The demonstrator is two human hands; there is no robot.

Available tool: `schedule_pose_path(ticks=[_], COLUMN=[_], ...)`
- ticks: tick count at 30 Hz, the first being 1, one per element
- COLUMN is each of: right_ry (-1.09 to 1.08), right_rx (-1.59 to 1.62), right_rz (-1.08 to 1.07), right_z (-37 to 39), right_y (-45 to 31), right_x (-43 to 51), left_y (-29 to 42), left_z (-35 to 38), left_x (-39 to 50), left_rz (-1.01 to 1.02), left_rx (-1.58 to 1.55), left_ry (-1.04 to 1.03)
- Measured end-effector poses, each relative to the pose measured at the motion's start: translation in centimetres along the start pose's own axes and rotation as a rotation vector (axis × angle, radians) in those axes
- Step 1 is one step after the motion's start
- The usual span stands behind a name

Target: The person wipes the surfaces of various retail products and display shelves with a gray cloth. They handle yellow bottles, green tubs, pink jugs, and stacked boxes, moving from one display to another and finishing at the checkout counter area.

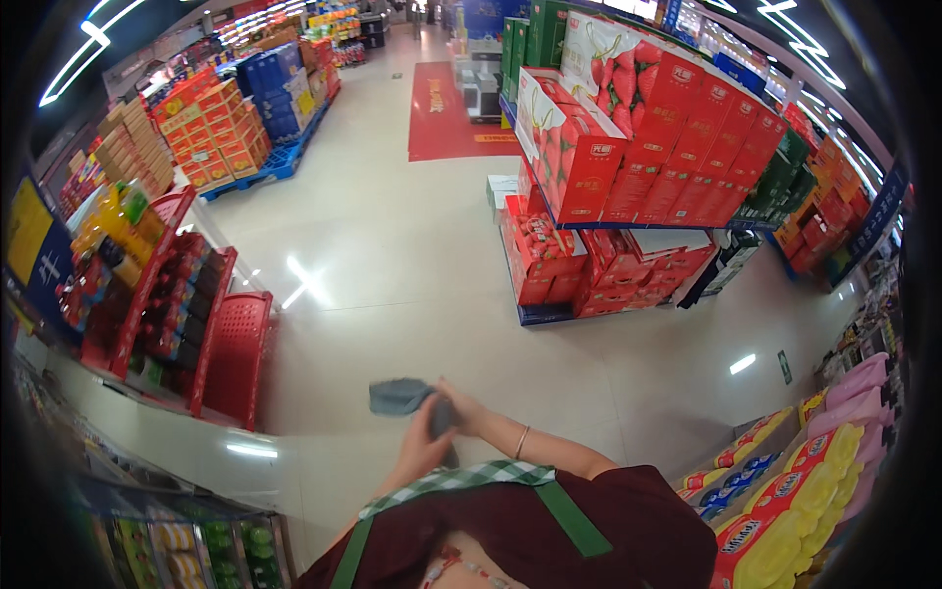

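A grey-blue cloth (399, 396) is bunched between my two hands in front of my apron, with one end flaring out to the left. My left hand (425, 442) grips its darker folded part from the near side. On the far right side of that fold, my right hand (460, 407) also closes on the cloth. Some fingers are blurred or hidden behind the fabric. A thin bracelet (522, 442) circles my right forearm. Below the hands lies the green-and-white checked edge of my apron (460, 482).
Red strawberry-pictured cartons (589, 166) fill a tiered display ahead on the right. Left, a red rack (237, 353) holds bottles. Yellow bottles (780, 508) line a shelf at lower right, and packaged goods (221, 548) sit at lower left. Glossy floor tiles (383, 309) run between.
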State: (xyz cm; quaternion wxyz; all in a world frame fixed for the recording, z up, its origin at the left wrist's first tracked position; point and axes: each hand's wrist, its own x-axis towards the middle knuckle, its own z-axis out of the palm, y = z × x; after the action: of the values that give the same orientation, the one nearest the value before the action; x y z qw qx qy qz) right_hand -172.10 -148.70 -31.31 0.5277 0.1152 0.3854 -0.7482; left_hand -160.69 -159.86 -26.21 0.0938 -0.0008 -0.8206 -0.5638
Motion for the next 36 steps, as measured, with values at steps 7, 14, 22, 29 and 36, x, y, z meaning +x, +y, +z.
schedule_pose_path(ticks=[7, 14, 22, 29, 36], right_ry=[0.367, 1.105, 1.893, 1.428, 1.200], right_rx=[0.128, -0.657, -1.541, -1.816, -1.812], right_rz=[-0.604, -1.268, -1.498, -0.576, 0.123], right_z=[-4.3, -2.2, 2.7, -7.0, -9.4], right_y=[-15.8, -35.4, -59.6, -65.0, -70.9], right_x=[6.0, -6.7, -14.1, -10.8, -6.1], left_y=[-0.1, 7.1, 18.5, 3.8, -11.0], left_z=[-5.2, -2.4, 4.9, 5.5, 4.4], left_x=[21.8, 42.3, 62.6, 73.5, 78.0], left_rz=[0.064, 0.329, 0.859, 0.315, -0.466], left_rx=[-0.175, -0.331, -0.428, -0.114, -0.496], left_ry=[-0.412, -0.646, -0.512, -0.799, -0.629])
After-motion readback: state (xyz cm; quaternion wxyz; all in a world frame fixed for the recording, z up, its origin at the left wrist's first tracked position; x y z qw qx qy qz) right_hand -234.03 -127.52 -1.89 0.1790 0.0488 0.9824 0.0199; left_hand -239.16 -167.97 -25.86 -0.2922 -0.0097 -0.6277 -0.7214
